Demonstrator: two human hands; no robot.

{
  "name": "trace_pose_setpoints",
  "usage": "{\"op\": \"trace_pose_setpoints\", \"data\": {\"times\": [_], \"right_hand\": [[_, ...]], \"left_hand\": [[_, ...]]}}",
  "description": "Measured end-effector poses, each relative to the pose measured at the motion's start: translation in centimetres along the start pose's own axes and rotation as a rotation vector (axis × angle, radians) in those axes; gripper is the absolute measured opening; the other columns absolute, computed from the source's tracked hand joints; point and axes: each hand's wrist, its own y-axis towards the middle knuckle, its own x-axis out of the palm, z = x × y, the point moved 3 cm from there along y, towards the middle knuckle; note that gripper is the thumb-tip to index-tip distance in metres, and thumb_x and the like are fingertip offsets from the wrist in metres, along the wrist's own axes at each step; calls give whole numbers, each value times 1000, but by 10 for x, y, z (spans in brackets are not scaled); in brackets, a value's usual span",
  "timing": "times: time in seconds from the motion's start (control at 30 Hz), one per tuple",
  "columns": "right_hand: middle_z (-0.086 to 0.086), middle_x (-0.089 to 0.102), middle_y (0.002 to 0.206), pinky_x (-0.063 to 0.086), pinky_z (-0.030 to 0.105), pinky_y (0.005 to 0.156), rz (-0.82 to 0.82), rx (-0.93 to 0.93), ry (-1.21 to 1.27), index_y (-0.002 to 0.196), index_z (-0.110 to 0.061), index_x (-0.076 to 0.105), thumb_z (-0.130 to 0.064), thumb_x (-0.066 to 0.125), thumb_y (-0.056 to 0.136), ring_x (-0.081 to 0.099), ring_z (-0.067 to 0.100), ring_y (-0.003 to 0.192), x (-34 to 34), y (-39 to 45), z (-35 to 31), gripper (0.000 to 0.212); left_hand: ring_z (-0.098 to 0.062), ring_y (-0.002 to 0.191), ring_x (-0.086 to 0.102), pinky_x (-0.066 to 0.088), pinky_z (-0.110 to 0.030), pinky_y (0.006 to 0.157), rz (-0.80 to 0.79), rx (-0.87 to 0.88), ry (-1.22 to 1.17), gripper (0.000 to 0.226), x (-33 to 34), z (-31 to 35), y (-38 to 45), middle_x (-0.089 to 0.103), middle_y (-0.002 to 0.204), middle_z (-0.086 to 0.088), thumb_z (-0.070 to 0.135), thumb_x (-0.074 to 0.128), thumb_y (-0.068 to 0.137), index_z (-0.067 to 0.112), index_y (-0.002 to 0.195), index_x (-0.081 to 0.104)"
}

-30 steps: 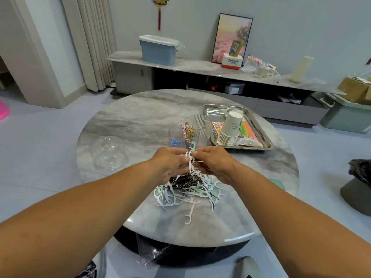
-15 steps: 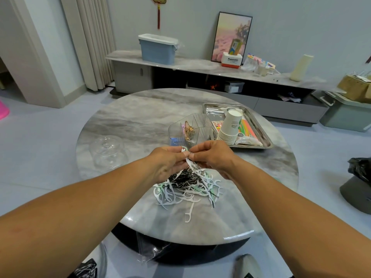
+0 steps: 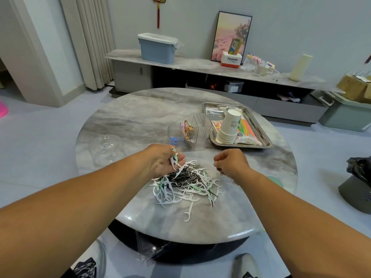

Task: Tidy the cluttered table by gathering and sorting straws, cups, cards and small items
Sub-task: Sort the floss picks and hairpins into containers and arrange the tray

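A tangled pile of white and green floss picks mixed with black hairpins (image 3: 186, 183) lies on the round marble table (image 3: 130, 125). My left hand (image 3: 162, 159) holds several floss picks (image 3: 175, 160) just above the pile's far left edge. To the right of the pile, my right hand (image 3: 230, 163) pinches a thin dark hairpin that hangs below its fingers. A clear divided organizer (image 3: 189, 131) with gold clips in it stands just beyond both hands.
A steel tray (image 3: 265, 141) at the right holds a stack of paper cups (image 3: 228, 127), coloured straws (image 3: 246, 127) and packets. A clear glass lid (image 3: 106, 145) sits at the table's left. One stray floss pick (image 3: 188, 212) lies nearer me.
My hands were together above the pile; they have now drawn apart, the left keeping the floss picks and the right moving off to the right with a hairpin.
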Motion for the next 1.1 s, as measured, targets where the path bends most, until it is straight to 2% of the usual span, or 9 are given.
{"op": "trace_pose_setpoints", "data": {"times": [0.1, 0.2, 0.33, 0.43, 0.5, 0.67, 0.83, 0.97, 1.1], "right_hand": [[7, 72, 96, 55, 35, 81, -29, -65, -293, 92, -13, 74, -15, 80, 86, 66, 23, 88, 3, 1, 3, 9], [4, 70, 78, 56, 34, 66, -233, -44, -351, 86, -10, 71, -34, 90, 74, 63, 19, 71, 15, -7, -3, 33], [-2, 62, 87, 52, 29, 63, -385, -35, -498, 106, -17, 62, -42, 97, 60, 60, 16, 76, 34, -19, -8, 63], [-10, 51, 85, 45, 27, 64, -306, -87, -496, 108, -22, 60, -35, 96, 65, 57, 17, 87, 40, -20, -10, 57], [-6, 57, 85, 47, 26, 65, -284, -85, -438, 106, -21, 64, -29, 94, 70, 58, 17, 82, 38, -17, -9, 47], [6, 69, 71, 47, 21, 49, -230, -36, -300, 90, -15, 71, -10, 87, 77, 62, 15, 54, 28, -12, -4, 22], [7, 69, 72, 45, 20, 46, -167, -45, -218, 78, -14, 72, -7, 83, 82, 62, 15, 59, 15, -7, -10, 13], [13, 75, 78, 52, 25, 58, -157, -12, -93, 84, -7, 78, -7, 84, 80, 65, 14, 61, -3, -5, -16, 8], [11, 74, 80, 41, 20, 49, -205, 47, 76, 91, -6, 77, -8, 85, 79, 61, 12, 60, -14, -9, -28, 14]], "left_hand": [[-23, 75, 60, 61, -34, 57, 9, -9, 1, 30, 0, 1, 0, 54, 94, -21, -11, 31, 103, -1, 125, 50], [-19, 70, 57, 61, -30, 56, -2, -35, 1, 27, 0, 2, -1, 53, 91, -17, -6, 31, 104, -1, 120, 53], [-19, 70, 57, 59, -28, 52, -50, -71, -29, 19, 3, 3, -5, 55, 88, -15, 9, 37, 108, 0, 112, 53], [-22, 75, 60, 60, -29, 54, -63, -71, -34, 32, 1, 4, -5, 58, 104, -20, 24, 35, 110, -1, 120, 52], [-23, 76, 61, 60, -28, 52, -69, -72, -39, 37, 1, 5, -6, 58, 112, -22, 28, 34, 111, -3, 122, 51], [-22, 74, 61, 59, -27, 50, -66, -65, -19, 41, 0, 7, -7, 59, 113, -23, 30, 35, 111, -5, 125, 50], [-22, 77, 60, 59, -28, 50, -72, -61, -10, 47, 0, 8, -9, 58, 116, -22, 33, 36, 111, -6, 135, 46], [-27, 89, 63, 59, -35, 71, -99, -64, -21, 58, 2, 9, -10, 58, 106, -20, 40, 32, 110, -4, 146, 40], [-33, 97, 65, 55, -39, 86, -89, -70, -10, 68, 0, 7, -8, 59, 114, -24, 51, 27, 108, -4, 146, 42]]}}
